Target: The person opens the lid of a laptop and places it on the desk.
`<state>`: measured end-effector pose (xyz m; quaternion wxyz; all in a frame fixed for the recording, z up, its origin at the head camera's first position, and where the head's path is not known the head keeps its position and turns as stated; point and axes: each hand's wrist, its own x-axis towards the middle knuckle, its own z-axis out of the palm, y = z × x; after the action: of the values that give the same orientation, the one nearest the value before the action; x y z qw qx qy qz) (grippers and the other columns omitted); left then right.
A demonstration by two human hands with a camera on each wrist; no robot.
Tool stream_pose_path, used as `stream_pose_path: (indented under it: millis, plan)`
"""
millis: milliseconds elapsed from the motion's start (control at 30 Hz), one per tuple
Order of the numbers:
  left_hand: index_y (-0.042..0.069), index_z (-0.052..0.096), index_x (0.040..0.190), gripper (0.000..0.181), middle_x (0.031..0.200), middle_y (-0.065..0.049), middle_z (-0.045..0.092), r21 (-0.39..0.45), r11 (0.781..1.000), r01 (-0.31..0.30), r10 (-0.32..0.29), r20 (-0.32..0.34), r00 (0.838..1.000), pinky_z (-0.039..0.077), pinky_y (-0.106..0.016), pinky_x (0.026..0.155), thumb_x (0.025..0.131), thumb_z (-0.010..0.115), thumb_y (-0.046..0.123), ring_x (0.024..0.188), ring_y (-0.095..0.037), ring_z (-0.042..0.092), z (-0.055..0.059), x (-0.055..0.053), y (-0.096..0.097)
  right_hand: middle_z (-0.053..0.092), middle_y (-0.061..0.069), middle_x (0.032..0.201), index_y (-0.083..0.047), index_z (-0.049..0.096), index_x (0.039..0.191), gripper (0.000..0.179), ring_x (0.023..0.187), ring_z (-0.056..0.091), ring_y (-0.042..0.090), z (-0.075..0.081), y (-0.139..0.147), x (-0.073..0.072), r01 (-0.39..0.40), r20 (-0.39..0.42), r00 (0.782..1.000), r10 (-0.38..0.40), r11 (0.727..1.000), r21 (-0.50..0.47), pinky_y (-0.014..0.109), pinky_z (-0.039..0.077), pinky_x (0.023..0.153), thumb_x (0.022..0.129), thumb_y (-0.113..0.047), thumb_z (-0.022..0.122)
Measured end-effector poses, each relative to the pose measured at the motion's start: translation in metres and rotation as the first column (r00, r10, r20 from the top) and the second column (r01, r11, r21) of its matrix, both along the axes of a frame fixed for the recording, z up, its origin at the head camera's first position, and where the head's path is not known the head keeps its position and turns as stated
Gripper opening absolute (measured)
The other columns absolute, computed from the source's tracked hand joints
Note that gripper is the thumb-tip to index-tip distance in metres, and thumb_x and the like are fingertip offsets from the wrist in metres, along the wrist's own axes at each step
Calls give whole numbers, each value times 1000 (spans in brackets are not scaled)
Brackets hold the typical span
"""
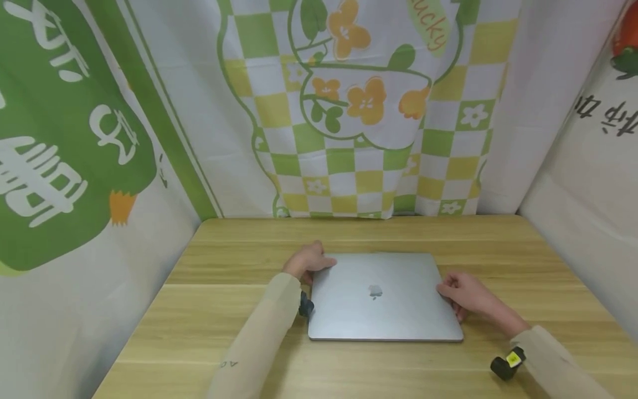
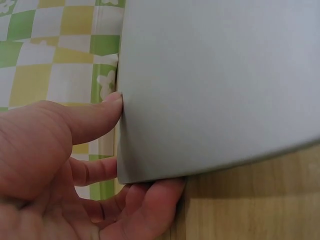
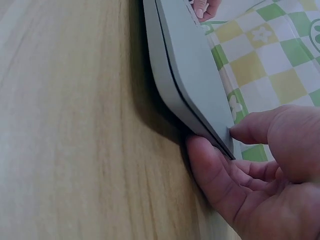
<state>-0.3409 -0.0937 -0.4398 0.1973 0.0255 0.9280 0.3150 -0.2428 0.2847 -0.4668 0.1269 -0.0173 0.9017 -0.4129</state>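
1. Nearest, two pale sleeves, one on the left forearm [image 1: 264, 338], with a small dark mark, and one on the right forearm [image 1: 553, 354].
2. Two dark wrist devices: one at the right cuff [image 1: 508, 363], bearing a single yellow label; one at the left cuff [image 1: 306, 306], just beside the laptop's left edge.
3. One silver laptop [image 1: 386, 299], lid closed, at mid-table between both hands, long side toward the viewer. One logo [image 1: 375, 291] on the lid. Resting flat or slightly raised: cannot tell.
4. One right hand [image 1: 463, 291], gripping the laptop's right edge: thumb on top, fingers curled beneath.
5. Slightly farther, one left hand [image 1: 309, 260], gripping the laptop's far left corner: thumb along the lid's edge, fingers bent underneath.
6. One wood-grain table [image 1: 199, 310] under everything, reaching back to the cloth.
7. Farthest, one checked cloth [image 1: 344, 185] in green, yellow and white, printed with three orange blossoms and one tulip-like bloom. To either side, printed hangings: green with white characters at left [image 1: 75, 166], pale with black characters at right [image 1: 593, 172].
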Motion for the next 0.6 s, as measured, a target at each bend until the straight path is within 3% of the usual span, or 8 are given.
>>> stream_pose_path:
  millis: [333, 600]
  plan:
    - [4, 50, 111, 40, 100, -17, 56, 7, 1000, 4, -4, -4, 1000, 58, -36, 47, 93, 67, 36, 69, -29, 63, 2, 3, 8, 54, 6, 57, -4, 50, 84, 21, 43, 56, 18, 5, 1, 1, -32, -28, 999, 34, 996, 79, 34, 54, 42, 98, -20, 57]
    - [3, 50, 114, 44, 101, -16, 57, 1, 1000, 14, -14, -11, 1000, 58, -35, 49, 93, 66, 38, 71, -28, 64, 1, 4, 0, 56, 7, 59, -4, 52, 84, 22, 44, 57, 18, 8, -3, 1, -44, -4, 999, 44, 996, 81, 34, 55, 43, 97, -21, 58]
